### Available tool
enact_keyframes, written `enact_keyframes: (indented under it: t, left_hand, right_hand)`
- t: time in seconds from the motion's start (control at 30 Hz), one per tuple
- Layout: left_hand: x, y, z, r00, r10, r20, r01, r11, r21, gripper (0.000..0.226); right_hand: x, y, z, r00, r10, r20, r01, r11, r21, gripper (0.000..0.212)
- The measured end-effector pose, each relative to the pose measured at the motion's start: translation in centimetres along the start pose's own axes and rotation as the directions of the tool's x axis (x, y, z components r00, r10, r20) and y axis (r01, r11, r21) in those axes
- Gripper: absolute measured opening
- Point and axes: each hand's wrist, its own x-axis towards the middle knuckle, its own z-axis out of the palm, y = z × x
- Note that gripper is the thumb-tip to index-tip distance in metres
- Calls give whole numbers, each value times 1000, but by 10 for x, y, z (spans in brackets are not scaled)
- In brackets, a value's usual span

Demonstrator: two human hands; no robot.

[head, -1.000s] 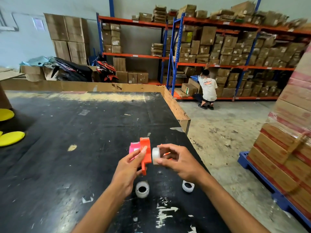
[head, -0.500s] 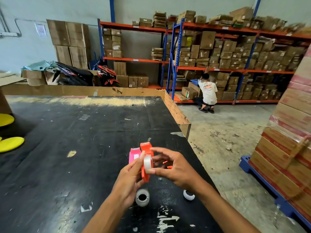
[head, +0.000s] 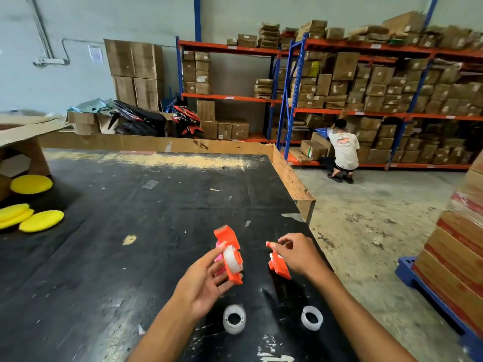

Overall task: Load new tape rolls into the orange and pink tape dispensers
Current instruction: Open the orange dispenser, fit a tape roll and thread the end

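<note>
My left hand (head: pixel 206 280) holds the orange tape dispenser (head: pixel 228 246) upright above the black table (head: pixel 130 231); a clear tape roll (head: pixel 231 257) sits in its open side. The pink dispenser (head: pixel 219 259) lies just behind it, mostly hidden. My right hand (head: pixel 298 254) rests on a separate orange dispenser piece (head: pixel 278 265) on the table, fingers curled over it. Two white tape rolls lie near the front edge, one (head: pixel 234 318) under my left hand, the other (head: pixel 311 317) under my right forearm.
Yellow round pads (head: pixel 39 220) lie at the table's left. A cardboard rim (head: pixel 290 176) edges the table's far and right sides. A person (head: pixel 342 150) crouches by the box-filled shelves. Stacked cartons on a blue pallet (head: pixel 439 301) stand at the right.
My right hand has let go of the tape roll, now seated in the orange dispenser, and moved right onto the loose orange piece. The view tilted up slightly.
</note>
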Motion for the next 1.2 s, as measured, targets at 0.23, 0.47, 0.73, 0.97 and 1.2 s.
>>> enact_keyframes:
  t: [0.23, 0.47, 0.73, 0.97, 1.2]
  left_hand:
    - [4, -4, -2, 1000, 10, -28, -9, 999, 40, 45]
    - [2, -4, -1, 999, 26, -44, -24, 998, 53, 41]
    - [-4, -10, 5, 999, 36, 29, -38, 995, 94, 41]
    - [-14, -8, 6, 993, 61, 97, -75, 987, 139, 40]
    - [-20, -3, 5, 987, 89, 133, -112, 979, 170, 42]
  right_hand:
    - [0, 6, 28, 992, 110, 59, -90, 957, -274, 30]
    - [-30, -21, 6, 970, -49, 237, -113, 774, 623, 31]
    - [-64, -38, -6, 948, -237, 211, 26, 722, 691, 35]
    - [-80, -39, -8, 956, -235, 173, 41, 695, 718, 42]
    - [-88, -43, -5, 965, -238, 108, 87, 682, 726, 41]
